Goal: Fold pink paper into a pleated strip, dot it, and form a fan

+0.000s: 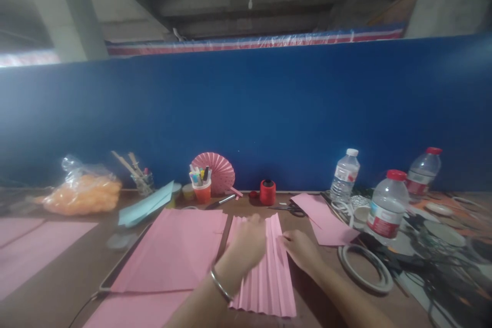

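Observation:
A pink sheet of paper folded into narrow pleats (271, 287) lies before me, its folds running away from me. My left hand (249, 241), with a silver bangle at the wrist, rests over the pleats with its fingers curled down on them. Those fingertips are partly hidden behind the hand. At the paper's right edge, my right hand (302, 248) is closed, thumb and forefinger against the edge. To the left are flat pink sheets (177, 251), overlapping one another. A smaller pink paper piece (325, 220) sits beyond my right hand.
A finished pink paper fan (221, 171) stands behind a cup of pens (202, 192). Red thread (268, 193) and scissors (294, 209) lie at the back. Water bottles (388, 207), a white cable coil (365, 269) and clutter fill the right. Blue paper (148, 205) is left.

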Demonstrator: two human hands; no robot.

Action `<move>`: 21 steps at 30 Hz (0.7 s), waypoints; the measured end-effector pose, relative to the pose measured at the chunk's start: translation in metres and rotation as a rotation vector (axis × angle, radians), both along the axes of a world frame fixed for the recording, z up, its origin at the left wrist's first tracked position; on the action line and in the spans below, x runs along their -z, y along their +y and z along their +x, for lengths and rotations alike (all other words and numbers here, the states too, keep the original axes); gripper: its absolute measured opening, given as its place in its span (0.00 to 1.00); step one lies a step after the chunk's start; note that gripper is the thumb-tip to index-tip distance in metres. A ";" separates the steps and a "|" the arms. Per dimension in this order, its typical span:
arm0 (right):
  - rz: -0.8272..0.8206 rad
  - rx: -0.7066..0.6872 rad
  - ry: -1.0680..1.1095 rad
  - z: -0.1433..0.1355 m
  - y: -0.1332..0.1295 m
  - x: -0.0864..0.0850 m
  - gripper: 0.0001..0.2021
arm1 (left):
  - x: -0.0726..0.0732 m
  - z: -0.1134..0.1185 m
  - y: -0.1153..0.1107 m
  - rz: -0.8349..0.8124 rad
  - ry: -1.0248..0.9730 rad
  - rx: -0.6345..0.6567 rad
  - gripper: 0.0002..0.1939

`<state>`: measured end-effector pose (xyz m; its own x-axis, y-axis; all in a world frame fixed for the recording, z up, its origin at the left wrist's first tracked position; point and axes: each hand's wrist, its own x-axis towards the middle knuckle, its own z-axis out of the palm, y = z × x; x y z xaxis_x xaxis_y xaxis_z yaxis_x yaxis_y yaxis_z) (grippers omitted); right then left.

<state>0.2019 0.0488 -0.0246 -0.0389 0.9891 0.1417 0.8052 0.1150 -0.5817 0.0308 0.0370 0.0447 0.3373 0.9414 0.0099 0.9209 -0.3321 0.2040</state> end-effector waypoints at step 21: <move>0.153 0.039 -0.360 -0.002 -0.011 -0.019 0.10 | 0.043 -0.028 -0.014 -0.037 0.000 0.305 0.31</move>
<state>0.2000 0.0379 -0.0058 -0.0760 0.9595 0.2713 0.9600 0.1439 -0.2402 0.0024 0.0230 0.0015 0.6047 0.7962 -0.0224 0.7796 -0.5859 0.2213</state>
